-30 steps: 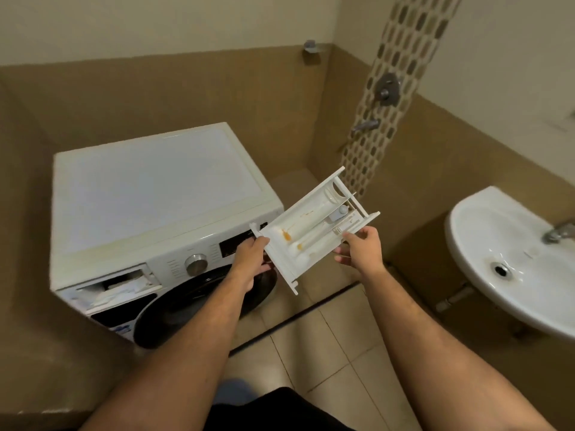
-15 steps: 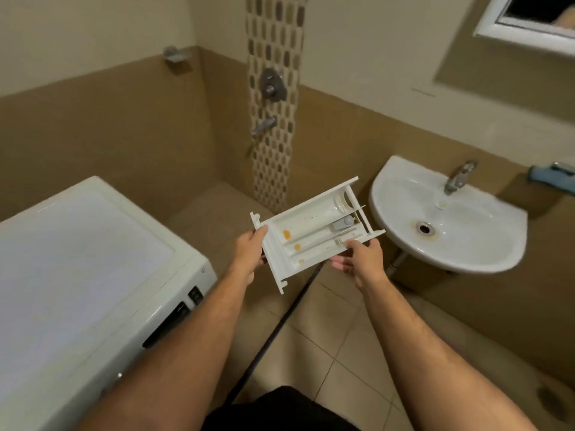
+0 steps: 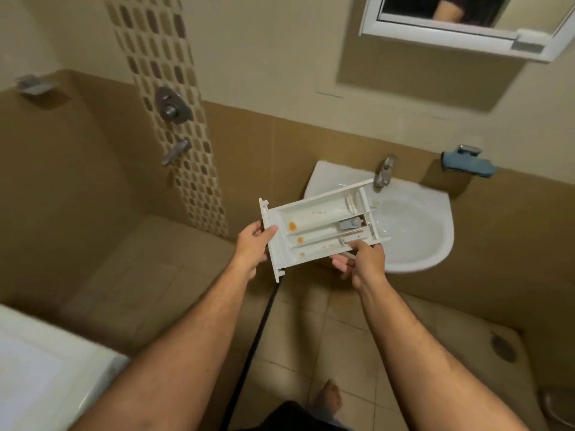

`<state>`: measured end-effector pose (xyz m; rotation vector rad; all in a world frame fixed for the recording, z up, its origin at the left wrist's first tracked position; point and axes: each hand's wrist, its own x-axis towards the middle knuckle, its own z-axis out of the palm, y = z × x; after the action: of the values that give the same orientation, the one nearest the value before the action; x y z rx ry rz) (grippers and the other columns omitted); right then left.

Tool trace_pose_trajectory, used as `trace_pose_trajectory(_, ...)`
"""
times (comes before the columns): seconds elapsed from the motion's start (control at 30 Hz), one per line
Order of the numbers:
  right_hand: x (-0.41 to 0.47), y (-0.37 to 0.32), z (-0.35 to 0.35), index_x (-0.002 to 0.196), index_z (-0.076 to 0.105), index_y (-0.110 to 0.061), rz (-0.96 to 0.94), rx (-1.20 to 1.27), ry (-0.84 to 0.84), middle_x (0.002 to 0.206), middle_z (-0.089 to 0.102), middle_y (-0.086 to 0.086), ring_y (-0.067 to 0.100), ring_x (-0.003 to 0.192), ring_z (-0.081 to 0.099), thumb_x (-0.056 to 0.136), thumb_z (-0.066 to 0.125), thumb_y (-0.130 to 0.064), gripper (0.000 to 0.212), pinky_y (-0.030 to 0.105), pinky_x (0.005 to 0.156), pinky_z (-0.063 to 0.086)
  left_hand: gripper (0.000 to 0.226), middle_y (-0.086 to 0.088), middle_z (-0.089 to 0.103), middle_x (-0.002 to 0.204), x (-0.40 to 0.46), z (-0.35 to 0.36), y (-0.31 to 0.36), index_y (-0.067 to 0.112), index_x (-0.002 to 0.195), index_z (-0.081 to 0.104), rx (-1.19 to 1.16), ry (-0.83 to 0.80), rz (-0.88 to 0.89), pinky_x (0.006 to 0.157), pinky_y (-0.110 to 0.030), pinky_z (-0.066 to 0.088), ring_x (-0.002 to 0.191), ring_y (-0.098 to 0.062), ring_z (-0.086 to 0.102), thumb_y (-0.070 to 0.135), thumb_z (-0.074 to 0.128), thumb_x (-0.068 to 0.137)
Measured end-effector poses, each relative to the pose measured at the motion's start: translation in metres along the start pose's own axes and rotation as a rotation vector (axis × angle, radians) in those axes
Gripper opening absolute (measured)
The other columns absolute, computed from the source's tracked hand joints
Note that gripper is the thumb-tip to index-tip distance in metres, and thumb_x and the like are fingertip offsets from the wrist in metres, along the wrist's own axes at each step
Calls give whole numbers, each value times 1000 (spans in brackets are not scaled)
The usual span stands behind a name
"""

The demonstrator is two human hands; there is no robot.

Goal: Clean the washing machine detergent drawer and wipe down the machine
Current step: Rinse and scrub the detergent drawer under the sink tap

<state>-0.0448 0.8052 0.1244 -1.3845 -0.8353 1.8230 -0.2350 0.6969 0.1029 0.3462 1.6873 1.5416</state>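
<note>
1. While both forearms reach forward, the nearest items are a bare foot on the floor tiles and a corner of the washing machine, low and well to the left of the sink.
2. A black hose runs across the floor, from the bottom edge up toward the drawer, left of the sink.
3. A round floor drain sits in the tiles below and right of the sink.
4. Left hand grips the left end of the detergent drawer: thumb on top of the end rim, fingers curled beneath.
5. Right hand pinches the drawer's near right edge: thumb on top, fingers below, partly hidden.
6. Drawer is white, held off the floor, tilted, open side up. Its right end overlaps the sink's left rim in view; cannot tell if they touch.
7. Drawer compartments show orange-brown residue spots at the left end and a grey insert near the right end.
8. Sink is white, wall-mounted, with a metal tap at its back edge.
9. A blue cloth hangs on a wall fitting right of the sink.
10. A shower mixer and spout sit on a mosaic tile strip, well left of the sink.
11. A soap holder is on the wall farther left.
12. A white-framed mirror hangs above the sink.
</note>
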Motion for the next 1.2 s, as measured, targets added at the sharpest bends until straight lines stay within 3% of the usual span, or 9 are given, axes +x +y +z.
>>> trace_pose_trajectory(0.13, 47, -37, -13, 128, 47, -15, -11, 32, -27, 106, 67, 15, 34, 68, 73, 93, 43, 0, 38, 31, 50, 57, 32, -3, 72, 110, 34, 55, 19, 18, 126, 60, -34, -6, 32, 55, -25, 47, 91, -19, 68, 22, 61, 94)
trace_pose_trajectory(0.3, 101, -80, -38, 131, 45, -13, -26, 60, -15, 98, 63, 10, 37, 69, 73, 92, 42, 2, 42, 37, 56, 60, 31, -2, 71, 103, 72, 123, 41, 15, 127, 60, -3, 3, 80, 46, -20, 44, 72, -8, 62, 18, 59, 95)
trace_pose_trajectory(0.4, 124, -98, -52, 134, 47, -15, -31, 63, -12, 108, 65, 14, 39, 74, 73, 92, 42, 1, 44, 35, 55, 59, 28, 0, 71, 107, 90, 157, 49, 17, 124, 61, 9, -16, 74, 51, -19, 49, 81, -9, 65, 16, 58, 96)
trace_pose_trajectory(0.5, 143, -105, -66, 133, 49, -15, -18, 91, 9, 113, 66, 15, 38, 76, 73, 93, 43, -1, 43, 35, 55, 58, 32, 3, 71, 106, 108, 181, 52, 17, 125, 62, 49, -46, 61, 63, -28, 54, 87, -12, 66, 16, 60, 93)
trace_pose_trajectory(0.67, 168, -103, -84, 131, 53, -12, 50, 148, 83, 99, 71, 14, 35, 77, 74, 95, 42, 0, 39, 35, 56, 59, 33, 0, 71, 110, 145, 210, 45, 18, 125, 63, 135, -135, 17, 67, -31, 56, 92, -15, 67, 19, 63, 92)
trace_pose_trajectory(0.8, 192, -107, -92, 123, 56, -7, 124, 136, 171, 90, 72, 17, 31, 67, 74, 95, 42, 0, 32, 31, 49, 57, 28, 0, 70, 111, 173, 229, 36, 19, 120, 64, 214, -203, -68, 70, -35, 57, 98, -20, 67, 24, 64, 92)
trace_pose_trajectory(0.97, 217, -103, -94, 109, 61, -10, 202, 96, 229, 83, 72, 15, 26, 61, 72, 94, 43, 1, 25, 29, 48, 55, 19, -1, 72, 106, 204, 238, 24, 22, 111, 67, 275, -307, -122, 82, -48, 58, 97, -24, 68, 25, 62, 93)
trace_pose_trajectory(1.2, 244, -87, -98, 99, 62, -4, 269, 73, 276, 74, 73, 15, 25, 60, 72, 97, 48, -1, 15, 30, 48, 56, 17, -2, 72, 102, 226, 245, 9, 19, 111, 64, 328, -315, -228, 65, -34, 58, 90, -21, 70, 23, 61, 95)
